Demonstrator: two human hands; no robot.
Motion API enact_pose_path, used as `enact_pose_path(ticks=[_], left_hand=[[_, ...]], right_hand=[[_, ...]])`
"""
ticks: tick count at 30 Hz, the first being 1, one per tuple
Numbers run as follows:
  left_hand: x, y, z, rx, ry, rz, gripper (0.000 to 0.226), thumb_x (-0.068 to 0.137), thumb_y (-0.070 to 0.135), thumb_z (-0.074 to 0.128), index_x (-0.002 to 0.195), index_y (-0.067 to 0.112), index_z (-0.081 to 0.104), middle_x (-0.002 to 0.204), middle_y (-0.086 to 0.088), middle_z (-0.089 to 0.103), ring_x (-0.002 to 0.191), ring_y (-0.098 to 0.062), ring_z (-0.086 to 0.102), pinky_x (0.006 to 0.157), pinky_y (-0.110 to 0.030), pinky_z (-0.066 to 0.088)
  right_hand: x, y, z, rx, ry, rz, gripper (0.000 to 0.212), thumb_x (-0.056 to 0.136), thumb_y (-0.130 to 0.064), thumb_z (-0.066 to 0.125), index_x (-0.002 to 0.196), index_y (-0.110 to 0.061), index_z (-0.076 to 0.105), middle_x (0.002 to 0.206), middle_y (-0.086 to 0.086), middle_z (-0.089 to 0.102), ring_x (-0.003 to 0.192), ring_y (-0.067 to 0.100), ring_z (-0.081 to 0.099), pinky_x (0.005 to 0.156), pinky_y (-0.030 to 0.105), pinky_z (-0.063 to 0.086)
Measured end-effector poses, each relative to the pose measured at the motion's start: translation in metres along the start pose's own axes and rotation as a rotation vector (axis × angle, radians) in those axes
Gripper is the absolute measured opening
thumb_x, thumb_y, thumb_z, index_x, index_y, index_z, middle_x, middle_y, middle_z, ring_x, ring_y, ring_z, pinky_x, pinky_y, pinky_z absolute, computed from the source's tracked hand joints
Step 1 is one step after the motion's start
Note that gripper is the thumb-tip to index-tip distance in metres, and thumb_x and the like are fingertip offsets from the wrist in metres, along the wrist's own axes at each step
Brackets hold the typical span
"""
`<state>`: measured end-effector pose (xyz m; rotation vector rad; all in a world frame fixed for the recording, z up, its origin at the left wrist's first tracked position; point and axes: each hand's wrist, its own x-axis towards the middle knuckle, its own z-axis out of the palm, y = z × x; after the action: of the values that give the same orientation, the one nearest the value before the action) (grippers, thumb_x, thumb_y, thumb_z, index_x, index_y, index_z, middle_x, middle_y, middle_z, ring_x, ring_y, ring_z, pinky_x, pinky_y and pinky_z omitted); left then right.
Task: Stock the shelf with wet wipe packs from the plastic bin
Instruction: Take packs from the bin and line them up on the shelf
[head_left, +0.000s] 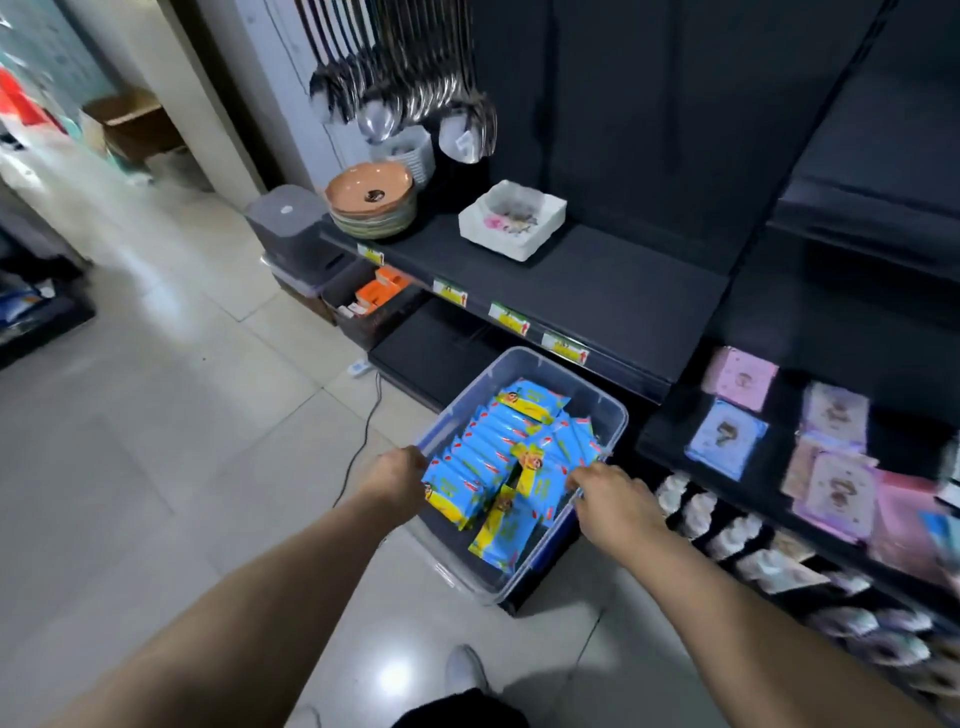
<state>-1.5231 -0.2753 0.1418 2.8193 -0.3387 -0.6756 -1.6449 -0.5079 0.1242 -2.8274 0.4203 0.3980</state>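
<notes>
Head cam: looking down a shop aisle, pale tiled floor (156, 441) on the left, dark shelving on the right.
Far left: cardboard boxes (130, 122) by the back wall, blurry.
Grey box: lidded grey container (291, 228) at the shelf's left end.
Cable: thin dark cable (363, 441) runs over the tiles near the bin's left side.
Plates: stack w/ an orange bowl (371, 195) on top, ladles (405, 93) hanging above it.
Left hand (397, 478): fingers curled round the bin's left rim, gripping it.
Shoe: white shoe (465, 670) at the bottom edge.
Wet wipe packs (498, 441): blue & yellow, all inside the bin, most standing on edge in a row, a few tilted at the near end.
Plastic bin (587, 395): clear w/ a bluish tint, low in front of the shelf, just under the front edge w/ the price tags (509, 317), btw both hands. Can't tell if it's resting on the floor or held up.
Shelf (597, 291): dark, white square dish (511, 218) sits on it.
Right hand (610, 499): over the bin's right rim, fingertips at the packs. Can't tell if it's holding the rim, a pack, or nothing.
Far right: pink & blue square packets (737, 374) on the next section, a row of small white items (696, 509) below them.
</notes>
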Motion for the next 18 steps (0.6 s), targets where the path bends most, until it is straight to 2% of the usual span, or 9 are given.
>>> enact_pose_path(ticks=[6,9,14,18], left_hand=[[0.037,-0.035,0.023,0.059,-0.180,0.004,0.032,0.090,0.018,0.054,0.122,0.019,0.058,0.129,-0.004,0.058,0.120,-0.024,0.054,0.096,-0.029,0.044],[0.065,-0.032,0.038,0.077,-0.244,0.018,0.037,0.092,0.018,0.051,0.129,0.020,0.053,0.134,-0.006,0.054,0.122,-0.025,0.052,0.099,-0.031,0.043],[0.104,-0.024,0.069,0.141,-0.324,-0.003,0.049,0.090,0.017,0.054,0.137,0.027,0.045,0.138,-0.002,0.050,0.123,-0.026,0.051,0.099,-0.031,0.044],[0.134,-0.019,0.097,0.197,-0.337,-0.007,0.048,0.088,0.013,0.057,0.133,0.027,0.046,0.134,-0.004,0.051,0.119,-0.027,0.053,0.093,-0.033,0.046]], right_hand=[[0.023,-0.026,0.034,0.058,-0.108,0.047,0.030,0.093,-0.022,0.045,0.119,-0.031,0.056,0.126,-0.003,0.053,0.122,0.018,0.048,0.094,0.034,0.040],[0.045,-0.022,0.045,0.116,-0.148,0.067,0.029,0.093,-0.021,0.047,0.119,-0.029,0.058,0.124,-0.002,0.054,0.118,0.020,0.052,0.090,0.031,0.044],[0.080,-0.022,0.066,0.145,-0.174,0.065,0.026,0.093,-0.027,0.051,0.118,-0.030,0.058,0.120,-0.003,0.056,0.115,0.019,0.055,0.091,0.030,0.043],[0.108,-0.014,0.084,0.181,-0.226,0.052,0.026,0.096,-0.028,0.046,0.121,-0.030,0.055,0.122,-0.003,0.054,0.115,0.020,0.054,0.088,0.030,0.042]])
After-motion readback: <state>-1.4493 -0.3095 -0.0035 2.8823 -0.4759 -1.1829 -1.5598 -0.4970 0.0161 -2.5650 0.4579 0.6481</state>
